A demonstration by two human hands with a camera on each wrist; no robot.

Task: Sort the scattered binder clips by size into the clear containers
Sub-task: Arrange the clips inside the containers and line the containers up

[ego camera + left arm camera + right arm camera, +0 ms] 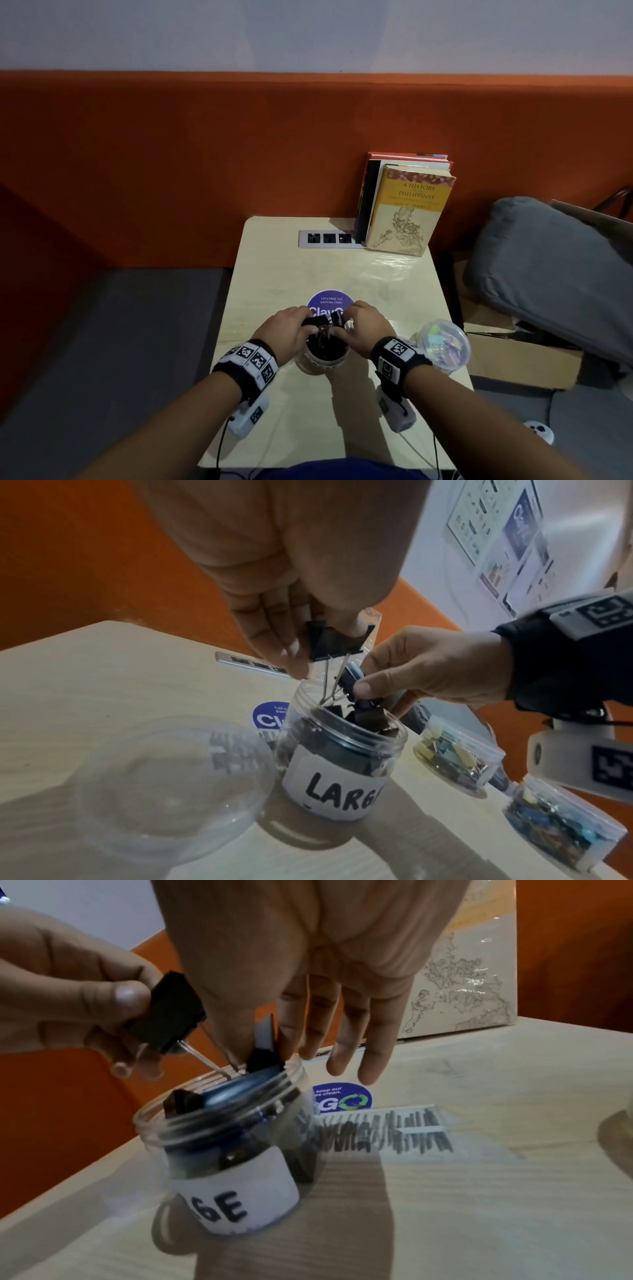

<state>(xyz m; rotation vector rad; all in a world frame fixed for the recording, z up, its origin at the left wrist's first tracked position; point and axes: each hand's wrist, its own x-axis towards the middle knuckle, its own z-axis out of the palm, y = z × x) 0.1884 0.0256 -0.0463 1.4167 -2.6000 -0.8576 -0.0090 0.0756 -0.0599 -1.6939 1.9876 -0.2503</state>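
A clear jar labelled LARGE stands open on the table, with several dark binder clips inside. Above its mouth my left hand pinches a black binder clip by its body, the wire handles pointing down into the jar. My right hand pinches a second dark clip at the jar's rim, between thumb and forefinger, the other fingers hanging straight. The left hand's clip also shows in the right wrist view.
Two clear tubs of coloured clips stand right of the jar; one shows in the head view. An empty clear container lies to its left. Books, a socket strip and a purple sticker lie behind.
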